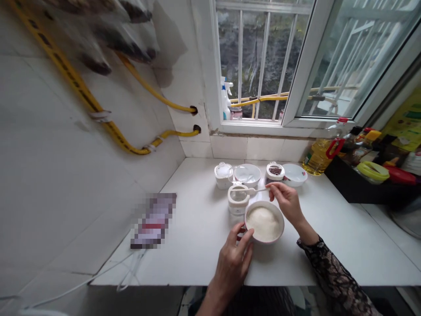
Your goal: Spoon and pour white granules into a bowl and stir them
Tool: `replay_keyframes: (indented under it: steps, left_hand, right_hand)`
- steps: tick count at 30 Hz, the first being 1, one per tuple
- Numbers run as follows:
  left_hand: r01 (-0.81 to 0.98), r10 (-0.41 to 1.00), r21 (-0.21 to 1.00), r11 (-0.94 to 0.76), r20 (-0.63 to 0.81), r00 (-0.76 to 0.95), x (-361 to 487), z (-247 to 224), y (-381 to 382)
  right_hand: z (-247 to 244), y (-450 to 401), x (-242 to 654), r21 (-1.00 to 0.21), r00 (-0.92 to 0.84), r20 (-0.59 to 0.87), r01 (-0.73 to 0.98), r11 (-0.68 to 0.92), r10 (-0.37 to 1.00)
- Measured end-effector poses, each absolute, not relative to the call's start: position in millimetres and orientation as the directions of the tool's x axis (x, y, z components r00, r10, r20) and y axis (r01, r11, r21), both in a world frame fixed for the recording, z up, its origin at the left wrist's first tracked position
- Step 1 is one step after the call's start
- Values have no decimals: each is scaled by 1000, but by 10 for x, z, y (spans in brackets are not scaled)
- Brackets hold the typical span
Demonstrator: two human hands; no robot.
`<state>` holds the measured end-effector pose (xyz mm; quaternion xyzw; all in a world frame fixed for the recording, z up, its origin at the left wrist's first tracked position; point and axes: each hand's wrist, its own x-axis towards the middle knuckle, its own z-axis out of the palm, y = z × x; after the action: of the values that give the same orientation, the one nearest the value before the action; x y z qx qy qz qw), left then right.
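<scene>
Bowl (267, 241) beside jar (238, 207), contact unclear

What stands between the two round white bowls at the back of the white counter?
A white-rimmed clear jar with dark contents, in the head view.

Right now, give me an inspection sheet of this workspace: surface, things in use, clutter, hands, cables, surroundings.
Surface: white counter; no spill seen.
Job's things: front bowl holding pale grains or powder; white spoon, its end over the front jar; behind, a white-filled jar, a dark-filled jar and two bowls.
Clutter: pixelated flat item at left; oil bottle beside a black box of bottles and containers at right.
Hands: left hand against the front bowl's left side, firmness unclear; right hand pinches the spoon's handle.
Cables: white cable at the counter's left edge, near the pixelated item.
Surroundings: barred window; yellow pipe along the left wall.
</scene>
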<state>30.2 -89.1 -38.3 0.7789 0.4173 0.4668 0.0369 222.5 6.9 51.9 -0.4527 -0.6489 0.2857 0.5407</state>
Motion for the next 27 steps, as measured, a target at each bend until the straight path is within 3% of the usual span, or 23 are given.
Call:
replay_keyframes:
  steps: [3,6,16,27]
  left_hand:
    - [622,693,445,-644,684,228,294,-383,-899]
    - [627,700,447,-638,676,231,287,-378,-902]
    - [620,697,453,-640,683,220,290,-357,-890]
    - [627,683,432,-648,693,229,290,-361,-896]
  right_hand:
    - [554,110,2379,-907,24,374,217,361,927]
    - [590,116,2501,-911,-56,330,242,334,942]
    - [563,56,2492,-772,-314,349,439,461,883]
    - [524,151,2542,-975,-248,101,166,145,964]
